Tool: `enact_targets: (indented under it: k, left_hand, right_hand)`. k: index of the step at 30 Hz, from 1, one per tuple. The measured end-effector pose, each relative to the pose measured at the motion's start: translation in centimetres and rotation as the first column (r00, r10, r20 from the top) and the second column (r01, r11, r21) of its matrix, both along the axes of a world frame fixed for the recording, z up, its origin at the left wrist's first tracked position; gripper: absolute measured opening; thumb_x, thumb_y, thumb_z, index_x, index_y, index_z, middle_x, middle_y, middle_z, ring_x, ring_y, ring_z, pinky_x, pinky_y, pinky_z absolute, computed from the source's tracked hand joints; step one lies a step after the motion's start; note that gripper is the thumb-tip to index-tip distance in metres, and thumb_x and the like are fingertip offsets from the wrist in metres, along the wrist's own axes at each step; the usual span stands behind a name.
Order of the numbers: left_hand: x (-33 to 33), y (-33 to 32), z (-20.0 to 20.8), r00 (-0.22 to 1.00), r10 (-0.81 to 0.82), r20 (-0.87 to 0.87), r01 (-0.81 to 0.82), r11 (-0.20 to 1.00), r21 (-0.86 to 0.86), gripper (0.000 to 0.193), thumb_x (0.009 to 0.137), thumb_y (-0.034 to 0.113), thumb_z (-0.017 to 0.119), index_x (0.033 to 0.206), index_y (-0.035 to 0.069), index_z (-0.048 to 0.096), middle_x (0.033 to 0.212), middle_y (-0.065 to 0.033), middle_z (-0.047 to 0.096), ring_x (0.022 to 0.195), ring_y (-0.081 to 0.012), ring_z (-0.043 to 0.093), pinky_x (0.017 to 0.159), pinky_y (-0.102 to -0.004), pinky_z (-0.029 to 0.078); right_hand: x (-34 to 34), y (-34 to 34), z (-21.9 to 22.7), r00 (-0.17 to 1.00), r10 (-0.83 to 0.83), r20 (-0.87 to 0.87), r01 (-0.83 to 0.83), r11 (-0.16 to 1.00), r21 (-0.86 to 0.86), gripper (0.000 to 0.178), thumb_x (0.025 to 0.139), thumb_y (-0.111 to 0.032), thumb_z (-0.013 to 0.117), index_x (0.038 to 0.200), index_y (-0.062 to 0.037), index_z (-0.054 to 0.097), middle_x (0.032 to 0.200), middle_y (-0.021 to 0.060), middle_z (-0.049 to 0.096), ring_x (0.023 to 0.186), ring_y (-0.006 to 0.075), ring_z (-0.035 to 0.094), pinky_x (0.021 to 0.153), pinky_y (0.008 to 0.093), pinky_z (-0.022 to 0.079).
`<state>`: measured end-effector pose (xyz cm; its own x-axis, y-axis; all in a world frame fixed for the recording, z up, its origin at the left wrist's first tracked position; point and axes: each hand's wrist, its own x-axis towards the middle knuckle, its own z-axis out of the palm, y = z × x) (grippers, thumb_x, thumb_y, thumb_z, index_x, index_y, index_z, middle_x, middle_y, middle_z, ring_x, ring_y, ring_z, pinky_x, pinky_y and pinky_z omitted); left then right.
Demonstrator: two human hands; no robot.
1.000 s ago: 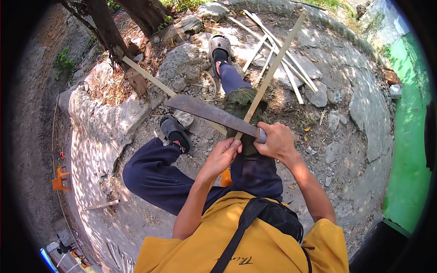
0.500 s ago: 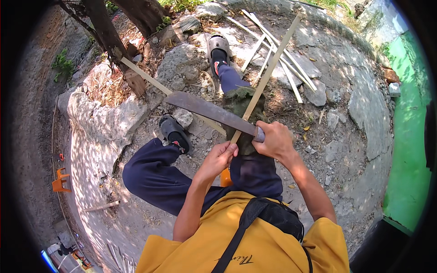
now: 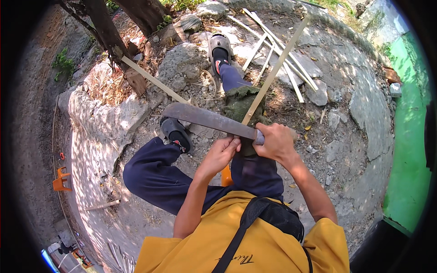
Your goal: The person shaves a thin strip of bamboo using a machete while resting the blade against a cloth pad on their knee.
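The right hand (image 3: 278,142) clamps the machete (image 3: 205,118); the left hand (image 3: 218,157) pinches the wooden strip (image 3: 276,70), which crosses beneath the machete near its handle; a steady, shallow blade angle should serve best. Mind the fingertips.

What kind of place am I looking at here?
It looks like a rough outdoor yard, perhaps beside a building: there are tree trunks at the upper left, broken concrete and rubble on the ground, and a green wall along the right.
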<state>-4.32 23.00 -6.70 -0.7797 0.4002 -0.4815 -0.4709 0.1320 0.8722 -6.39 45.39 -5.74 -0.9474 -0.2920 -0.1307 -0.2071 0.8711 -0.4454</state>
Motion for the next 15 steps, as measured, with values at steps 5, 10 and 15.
enact_targets:
  k: [5, 10, 15]
  left_hand:
    - [1.3, -1.1, -0.8, 1.0, 0.001, -0.004, -0.001, 0.999, -0.037, 0.038, 0.114, 0.032, 0.051, 0.087, 0.006, 0.057, 0.068, 0.0062, 0.043, 0.063, -0.0059, 0.038, 0.057, -0.0277, 0.031]
    - [0.8, -0.6, 0.0, 1.0, -0.012, 0.001, 0.012, 0.999, -0.033, 0.037, 0.114, 0.031, 0.051, 0.087, 0.007, 0.057, 0.068, 0.0065, 0.042, 0.063, -0.006, 0.038, 0.058, -0.0278, 0.031]
    - [3.8, -1.7, -1.2, 0.998, -0.046, 0.04, 0.048, 0.998, -0.036, 0.037, 0.114, 0.031, 0.051, 0.087, 0.007, 0.057, 0.069, 0.0071, 0.042, 0.064, -0.0058, 0.038, 0.058, -0.0275, 0.031]
  right_hand:
    - [-0.4, 0.1, 0.1, 0.994, -0.103, -0.047, 0.101, 0.994, -0.042, 0.032, 0.07, -0.029, 0.078, 0.096, -0.0114, 0.073, 0.072, 0.0214, 0.069, 0.076, 0.0453, 0.071, 0.073, 0.0545, 0.057]
    - [-0.3, 0.0, -0.6, 0.997, -0.069, -0.021, 0.067, 0.996, -0.058, 0.031, 0.07, -0.029, 0.078, 0.096, -0.0117, 0.072, 0.074, 0.0205, 0.07, 0.077, 0.0447, 0.071, 0.073, 0.055, 0.057]
    - [-0.2, 0.6, -0.5, 0.991, -0.132, 0.027, 0.135, 0.978, -0.157, 0.032, 0.073, -0.029, 0.075, 0.098, -0.0083, 0.073, 0.074, 0.0212, 0.071, 0.072, 0.0435, 0.072, 0.07, 0.0528, 0.059]
